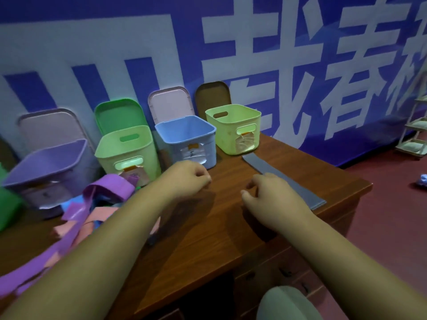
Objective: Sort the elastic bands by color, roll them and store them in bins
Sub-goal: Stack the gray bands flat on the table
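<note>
Bins [189,144] at table [208,227] back, band pile [92,211] left, single band [305,195] right

The bare left forearm [104,241] enters from 7 o'clock and reaches toward 1 o'clock. The left hand [190,176] is palm-down, its fingers [204,179] curled into a fist around nothing. The bare right forearm [346,250] enters from 5 o'clock toward 11 — the right hand [275,195] is also palm-down, fingers drooping, loosely bent. The hands are near each other, not touching.

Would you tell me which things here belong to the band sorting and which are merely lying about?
Job: grey band, pile of coloured bands, purple bin, left green bin, blue bin, right green bin.
Lying about: shelf trolley, crumpled thing on the floor.
</note>
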{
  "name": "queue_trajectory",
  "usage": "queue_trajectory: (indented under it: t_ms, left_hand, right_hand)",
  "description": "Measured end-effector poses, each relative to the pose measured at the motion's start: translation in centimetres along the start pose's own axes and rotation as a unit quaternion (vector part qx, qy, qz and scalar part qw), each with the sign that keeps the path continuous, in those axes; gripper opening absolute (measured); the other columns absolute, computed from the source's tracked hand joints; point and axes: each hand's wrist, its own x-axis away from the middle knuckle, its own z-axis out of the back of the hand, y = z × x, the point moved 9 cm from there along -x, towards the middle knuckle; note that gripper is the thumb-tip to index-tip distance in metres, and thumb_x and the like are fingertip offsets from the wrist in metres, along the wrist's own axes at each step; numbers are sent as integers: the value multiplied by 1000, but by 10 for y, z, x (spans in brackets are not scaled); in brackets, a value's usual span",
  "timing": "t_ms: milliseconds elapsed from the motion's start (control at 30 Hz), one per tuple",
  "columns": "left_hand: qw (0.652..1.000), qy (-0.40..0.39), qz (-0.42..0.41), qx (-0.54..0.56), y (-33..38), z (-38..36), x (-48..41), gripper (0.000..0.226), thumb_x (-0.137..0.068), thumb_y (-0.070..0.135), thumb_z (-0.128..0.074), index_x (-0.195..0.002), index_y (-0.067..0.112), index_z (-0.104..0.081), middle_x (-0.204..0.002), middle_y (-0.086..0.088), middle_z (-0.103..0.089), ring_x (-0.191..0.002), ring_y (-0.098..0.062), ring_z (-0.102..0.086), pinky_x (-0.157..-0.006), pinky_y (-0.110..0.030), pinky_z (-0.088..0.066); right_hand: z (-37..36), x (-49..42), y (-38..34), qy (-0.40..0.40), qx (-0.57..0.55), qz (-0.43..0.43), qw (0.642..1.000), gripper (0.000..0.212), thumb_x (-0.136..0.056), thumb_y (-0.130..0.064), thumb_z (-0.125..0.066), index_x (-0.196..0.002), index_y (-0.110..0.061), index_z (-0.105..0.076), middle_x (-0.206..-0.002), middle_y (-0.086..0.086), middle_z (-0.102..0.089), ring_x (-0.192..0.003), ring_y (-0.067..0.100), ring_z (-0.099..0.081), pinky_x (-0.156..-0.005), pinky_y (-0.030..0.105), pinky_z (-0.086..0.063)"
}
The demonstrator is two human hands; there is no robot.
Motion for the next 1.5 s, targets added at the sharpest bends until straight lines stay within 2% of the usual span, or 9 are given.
queue_trajectory:
  t_ms: [267, 433, 533, 733, 867, 1000, 1133, 1333, 1500]
  left_hand:
    - [989, 118, 55, -74, -113, 103, 83, 17, -102, 25, -64, -97, 22, -79, -95, 5, -77, -91, -17, -70, -80, -29, -53]
    - [990, 90, 41, -97, -154, 83, 101, 7, -98, 35, -70, -101, 29, -72, -99, 10, -72, -95, -15, -65, -78, -28, -44]
    - [990, 109, 15, -83, -158, 68, 101, 15, -96, 43, -70, -95, 28, -70, -92, 9, -66, -88, -14, -60, -75, -32, -44]
    - [990, 133, 38, -29, -185, 47, 94, 32, -95, 46, -69, -125, 35, -68, -104, 8, -55, -105, -18, -54, -92, -36, -47]
    - [989, 138, 34, -32, -183, 44, 94, 32, -99, 43, -64, -131, 43, -66, -106, 5, -49, -111, -21, -49, -100, -40, -46]
    - [985, 167, 41, -6, -186, 48, 93, 21, -101, 41, -63, -120, 41, -73, -99, 9, -47, -105, -19, -51, -97, -43, -49]
    - [984, 168, 50, -12, -186, 48, 94, 22, -100, 39, -64, -121, 43, -72, -105, 9, -49, -110, -18, -48, -99, -44, -49]
    - [986, 157, 53, -18, -182, 48, 95, 25, -100, 40, -64, -124, 45, -68, -111, 10, -48, -115, -17, -43, -102, -41, -46]
    - [984, 156, 42, -69, -176, 50, 98, 30, -103, 41, -57, -131, 37, -65, -119, 9, -50, -117, -17, -42, -103, -39, -43]
  right_hand:
    - [-59, -17, -109, -50, -32, 107, 993, 23, -102, -42, -60, -113, -26, -72, -103, -9, -56, -100, 15, -59, -85, 37, -53]
    - [-97, -38, -174, -78, -44, 165, 982, 18, -98, -32, -61, -105, -23, -75, -104, 0, -64, -98, 22, -64, -86, 41, -56]
    - [-123, -55, -199, -98, -53, 170, 979, 21, -97, -39, -62, -99, -22, -73, -98, 1, -68, -92, 24, -66, -83, 44, -59]
    - [-160, -78, -189, -89, -151, 115, 978, 41, -95, -66, -65, -88, -26, -61, -83, -5, -68, -79, 13, -64, -67, 37, -51]
    - [-161, -83, -181, -105, -191, 113, 969, 29, -104, -54, -59, -97, -27, -67, -90, -6, -71, -85, 13, -65, -71, 33, -50]
    - [-168, -82, -173, -147, -169, 113, 968, 23, -107, -39, -60, -126, -31, -69, -112, -9, -73, -101, 10, -67, -84, 31, -53]
    - [-170, -79, -177, -192, -164, 119, 960, 31, -99, -33, -67, -130, -35, -69, -106, -12, -71, -96, 7, -68, -86, 32, -57]
    - [-160, -88, -174, -95, -172, 84, 977, 12, -100, -28, -67, -104, -27, -79, -93, -8, -73, -83, 3, -65, -64, 21, -48]
    - [-123, -90, -161, 47, -257, 58, 964, 17, -99, -21, -63, -89, -25, -77, -83, -12, -72, -82, 5, -67, -69, 25, -53]
